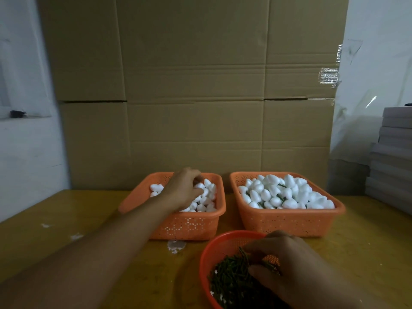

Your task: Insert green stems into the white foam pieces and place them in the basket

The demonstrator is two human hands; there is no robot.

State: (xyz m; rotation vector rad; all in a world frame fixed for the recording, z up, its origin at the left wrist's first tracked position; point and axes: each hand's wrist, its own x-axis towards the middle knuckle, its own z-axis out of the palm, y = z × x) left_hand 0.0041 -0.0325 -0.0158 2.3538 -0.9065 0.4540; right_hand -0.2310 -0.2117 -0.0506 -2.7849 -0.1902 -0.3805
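Observation:
Two orange baskets stand side by side on the yellow table. The left basket (142, 200) holds plain white foam pieces (208, 200). My left hand (182, 189) reaches into it, fingers curled down over the pieces; whether it holds one is hidden. The right basket (287, 221) is heaped with foam pieces (287, 192) that have green stems poking out. In front, a round red bowl (206, 259) holds a pile of green stems (231, 279). My right hand (287, 264) is in the bowl, fingers pinching among the stems.
A tall wall of cardboard boxes (194, 85) stands right behind the baskets. Grey stacked boards (392, 161) sit at the right. White foam crumbs (176, 245) lie on the table (66, 219) in front of the left basket.

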